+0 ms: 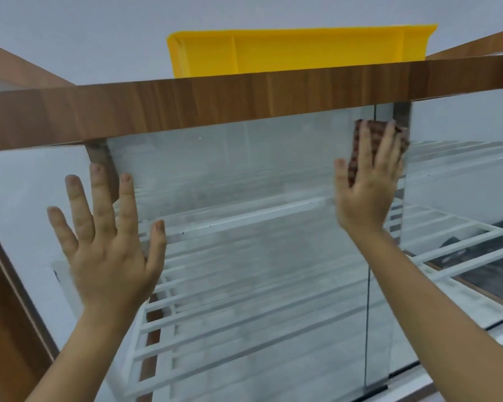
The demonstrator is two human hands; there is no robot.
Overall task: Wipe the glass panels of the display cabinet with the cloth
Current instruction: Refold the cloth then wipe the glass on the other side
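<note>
Pale grey wall fills the space behind a display cabinet [244, 100] with a wood-grain top, where a yellow bin [288, 50] sits. Its front glass panel [244, 175] shows white slatted shelves [273, 285] inside. The left hand [105, 242] lies flat on the glass, fingers straight and spread apart. The right hand [366, 184], fingers straight and close together, presses a brown cloth [357, 146] against the panel's upper right corner

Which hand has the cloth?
The right hand, pressing the cloth flat against the glass's upper right corner; the left hand is bare.
</note>
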